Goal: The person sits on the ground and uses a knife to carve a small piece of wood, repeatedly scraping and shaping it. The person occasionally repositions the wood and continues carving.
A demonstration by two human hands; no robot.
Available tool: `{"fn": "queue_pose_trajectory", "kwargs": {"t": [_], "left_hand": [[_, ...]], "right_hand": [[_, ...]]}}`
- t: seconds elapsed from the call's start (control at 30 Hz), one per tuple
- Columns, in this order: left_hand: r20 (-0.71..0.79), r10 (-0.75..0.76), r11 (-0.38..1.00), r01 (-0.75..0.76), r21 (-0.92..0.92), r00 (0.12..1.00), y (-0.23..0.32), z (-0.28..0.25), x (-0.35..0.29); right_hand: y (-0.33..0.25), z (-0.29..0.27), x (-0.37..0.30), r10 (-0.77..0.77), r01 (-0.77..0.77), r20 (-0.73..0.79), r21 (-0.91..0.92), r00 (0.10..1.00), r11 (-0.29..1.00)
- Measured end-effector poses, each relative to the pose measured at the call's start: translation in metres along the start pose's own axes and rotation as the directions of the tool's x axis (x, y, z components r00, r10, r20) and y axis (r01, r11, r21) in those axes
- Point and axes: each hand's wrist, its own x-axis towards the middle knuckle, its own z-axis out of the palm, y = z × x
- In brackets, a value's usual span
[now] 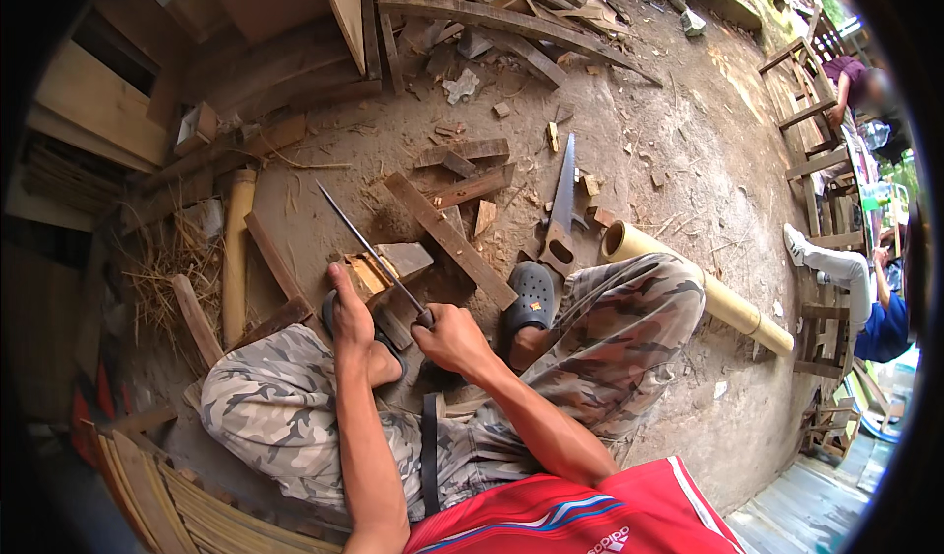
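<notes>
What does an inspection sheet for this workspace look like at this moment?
Surface: bare dirt ground, strewn with wood chips.
Job's things: long thin metal rod, slanting up and left; small wooden block on the ground beneath it.
Clutter: handsaw, bamboo pole under the right knee, second bamboo pole, wooden slat, plank pile, straw.
Hands: right hand closed on the rod's lower end; left hand resting by the block, fingers hidden.
Cables: nothing seen.
Surroundings: wooden frames and other people at the right edge.
</notes>
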Motion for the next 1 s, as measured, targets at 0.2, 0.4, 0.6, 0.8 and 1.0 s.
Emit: {"fn": "queue_pose_trajectory", "kwargs": {"t": [0.2,0.4,0.6,0.8,1.0], "left_hand": [[-0.018,-0.025,0.999,0.025,0.025,1.0,-0.004,0.002,0.007],[-0.026,-0.008,1.0,0.007,-0.018,1.0,-0.008,-0.006,0.004],[0.038,-0.012,0.999,0.01,0.051,0.999,0.009,0.005,-0.005],[0.003,-0.094,0.992,0.094,-0.088,0.996,0.012,0.0,-0.006],[-0.033,0.021,0.998,-0.019,0.06,0.999,0.006,-0.002,0.007]], "right_hand": [[-0.021,-0.002,-0.012,-0.06,0.079,-0.121,0.16,0.991,0.984],[-0.021,-0.005,-0.014,-0.045,0.049,-0.064,0.074,0.997,0.996],[0.018,0.016,-0.013,0.019,-0.017,-0.076,0.034,0.997,0.999],[-0.026,-0.008,-0.018,0.008,-0.007,-0.062,0.016,0.998,1.0],[0.01,0.011,-0.007,0.011,-0.013,-0.031,-0.065,0.999,0.998]]}}
